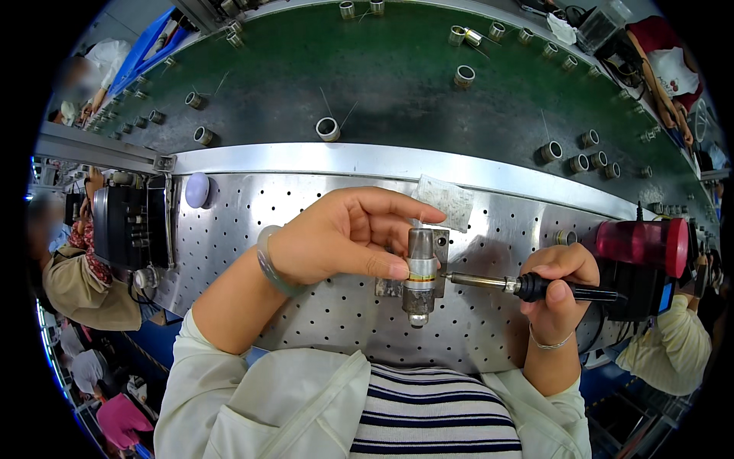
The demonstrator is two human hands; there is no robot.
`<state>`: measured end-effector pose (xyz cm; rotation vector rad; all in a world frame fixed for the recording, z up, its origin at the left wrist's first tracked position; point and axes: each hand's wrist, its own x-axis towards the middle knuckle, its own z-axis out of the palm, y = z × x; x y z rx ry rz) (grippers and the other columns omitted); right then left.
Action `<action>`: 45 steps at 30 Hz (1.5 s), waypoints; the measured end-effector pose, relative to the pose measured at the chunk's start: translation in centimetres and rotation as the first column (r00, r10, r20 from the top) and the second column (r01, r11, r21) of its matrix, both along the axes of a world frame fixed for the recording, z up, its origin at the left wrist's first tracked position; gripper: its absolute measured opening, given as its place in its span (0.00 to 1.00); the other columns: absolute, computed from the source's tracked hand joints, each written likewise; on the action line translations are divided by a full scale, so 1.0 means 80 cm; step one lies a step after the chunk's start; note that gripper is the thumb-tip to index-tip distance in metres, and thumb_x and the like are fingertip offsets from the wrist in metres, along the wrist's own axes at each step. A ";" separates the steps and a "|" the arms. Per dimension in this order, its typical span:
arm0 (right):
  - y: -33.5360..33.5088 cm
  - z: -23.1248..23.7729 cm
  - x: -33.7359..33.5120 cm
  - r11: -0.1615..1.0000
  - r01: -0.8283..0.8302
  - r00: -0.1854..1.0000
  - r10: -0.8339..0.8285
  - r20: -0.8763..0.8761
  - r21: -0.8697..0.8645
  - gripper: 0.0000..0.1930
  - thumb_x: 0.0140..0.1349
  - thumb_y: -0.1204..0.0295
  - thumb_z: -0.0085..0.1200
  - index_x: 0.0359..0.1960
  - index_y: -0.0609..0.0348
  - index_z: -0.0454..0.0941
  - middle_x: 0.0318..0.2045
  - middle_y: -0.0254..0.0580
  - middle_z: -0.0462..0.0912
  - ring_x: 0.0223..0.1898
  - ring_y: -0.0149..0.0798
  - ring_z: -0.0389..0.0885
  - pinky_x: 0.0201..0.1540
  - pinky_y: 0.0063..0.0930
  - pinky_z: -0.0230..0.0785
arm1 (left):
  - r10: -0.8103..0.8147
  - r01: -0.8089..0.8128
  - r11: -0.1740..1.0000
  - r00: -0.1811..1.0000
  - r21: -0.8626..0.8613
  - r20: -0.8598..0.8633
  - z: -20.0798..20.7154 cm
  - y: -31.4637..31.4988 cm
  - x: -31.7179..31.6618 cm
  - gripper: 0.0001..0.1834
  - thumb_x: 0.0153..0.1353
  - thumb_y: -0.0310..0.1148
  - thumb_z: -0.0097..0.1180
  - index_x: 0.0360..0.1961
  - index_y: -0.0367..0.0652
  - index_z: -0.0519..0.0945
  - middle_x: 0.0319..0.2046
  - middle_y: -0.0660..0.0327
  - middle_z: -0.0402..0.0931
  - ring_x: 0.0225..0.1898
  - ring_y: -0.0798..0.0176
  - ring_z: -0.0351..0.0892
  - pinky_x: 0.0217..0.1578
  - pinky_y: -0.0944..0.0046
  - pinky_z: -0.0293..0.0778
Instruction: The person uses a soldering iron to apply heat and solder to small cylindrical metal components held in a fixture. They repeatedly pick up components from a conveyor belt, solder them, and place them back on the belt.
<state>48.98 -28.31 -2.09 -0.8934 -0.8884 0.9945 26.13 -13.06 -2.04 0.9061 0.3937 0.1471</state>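
My left hand (348, 233) curls round a metal cylindrical part (420, 249), thumb on its side near a yellowish band at mid-length. A rounded, shiny end of the part points toward me. Between the fingers of my right hand (562, 287) is a soldering iron (489, 282) with a black handle, held level. Its tip points left and reaches the side of the part near the band; whether they touch I cannot tell. Behind the part sits a dark metal block (442, 242) with a hole in it, partly hidden by my left hand and the part.
Beyond the perforated metal worktop (306, 333) runs a green conveyor belt (405, 84) carrying several metal rings (327, 128) with thin wires. A pale cloth pad (443, 200) lies behind my hands. A purple oval object (197, 190) is at left, a red container (642, 246) at right. Other people work around.
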 end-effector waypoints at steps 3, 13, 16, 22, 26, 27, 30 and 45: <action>0.000 -0.001 0.000 1.000 -0.024 1.000 0.024 0.001 0.004 0.10 0.53 0.74 0.59 0.28 0.67 0.71 0.19 0.44 0.75 0.15 0.29 0.73 0.19 0.15 0.66 | 0.011 -0.016 0.998 0.997 0.064 0.078 0.001 -0.001 0.001 0.29 0.47 0.18 0.58 0.54 0.30 0.68 0.48 0.46 0.73 0.50 0.56 0.73 0.47 0.63 0.74; 0.000 0.001 -0.003 1.000 -0.015 0.999 0.016 0.028 -0.014 0.12 0.51 0.73 0.62 0.28 0.66 0.72 0.19 0.43 0.76 0.15 0.29 0.73 0.19 0.16 0.66 | 0.135 -0.196 0.932 0.969 0.306 0.209 0.001 -0.007 0.005 0.17 0.43 0.18 0.62 0.38 0.34 0.80 0.46 0.46 0.72 0.45 0.54 0.75 0.47 0.59 0.73; 0.000 0.000 -0.003 1.000 -0.015 0.999 0.015 0.034 -0.013 0.12 0.51 0.72 0.63 0.28 0.66 0.72 0.19 0.43 0.75 0.15 0.29 0.73 0.19 0.16 0.66 | 0.161 -0.241 0.873 0.963 0.423 0.216 0.006 -0.009 0.006 0.12 0.41 0.18 0.63 0.32 0.36 0.82 0.43 0.46 0.73 0.42 0.54 0.77 0.46 0.58 0.73; 0.000 -0.001 -0.003 1.000 -0.012 0.999 0.013 0.038 -0.014 0.12 0.51 0.72 0.63 0.28 0.66 0.72 0.19 0.43 0.75 0.15 0.29 0.74 0.19 0.16 0.66 | 0.167 -0.229 0.839 0.972 0.494 0.167 0.013 -0.011 0.012 0.07 0.43 0.18 0.61 0.27 0.36 0.81 0.40 0.48 0.75 0.39 0.57 0.77 0.42 0.61 0.73; 0.000 -0.001 -0.003 1.000 -0.025 0.999 0.026 0.022 -0.003 0.12 0.51 0.73 0.63 0.29 0.66 0.72 0.19 0.43 0.76 0.15 0.29 0.74 0.19 0.16 0.66 | 0.192 -0.212 0.870 0.977 0.446 0.090 0.019 -0.017 0.016 0.05 0.45 0.17 0.59 0.26 0.35 0.80 0.38 0.50 0.75 0.39 0.59 0.76 0.40 0.64 0.74; 0.001 -0.001 -0.003 0.999 -0.032 0.999 0.032 0.022 -0.003 0.12 0.51 0.73 0.62 0.29 0.67 0.72 0.19 0.43 0.76 0.15 0.30 0.74 0.19 0.16 0.66 | 0.197 -0.212 0.871 0.977 0.443 0.079 0.018 -0.018 0.017 0.05 0.46 0.17 0.59 0.26 0.35 0.80 0.37 0.50 0.75 0.39 0.60 0.76 0.40 0.65 0.74; 0.001 -0.002 -0.001 0.999 -0.044 0.999 0.044 0.019 0.000 0.11 0.51 0.75 0.62 0.29 0.67 0.72 0.19 0.44 0.76 0.16 0.30 0.74 0.19 0.17 0.67 | 0.224 -0.222 0.905 0.974 0.362 0.038 0.023 -0.020 0.019 0.06 0.45 0.17 0.59 0.27 0.35 0.80 0.38 0.51 0.75 0.39 0.60 0.76 0.40 0.64 0.74; 0.000 -0.005 0.000 0.998 -0.056 0.998 0.056 -0.002 0.011 0.11 0.50 0.76 0.61 0.29 0.68 0.72 0.20 0.44 0.76 0.16 0.31 0.75 0.19 0.18 0.67 | 0.229 -0.237 0.919 0.971 0.316 0.063 0.017 -0.022 0.024 0.06 0.44 0.15 0.58 0.24 0.36 0.80 0.36 0.50 0.75 0.37 0.59 0.77 0.37 0.66 0.75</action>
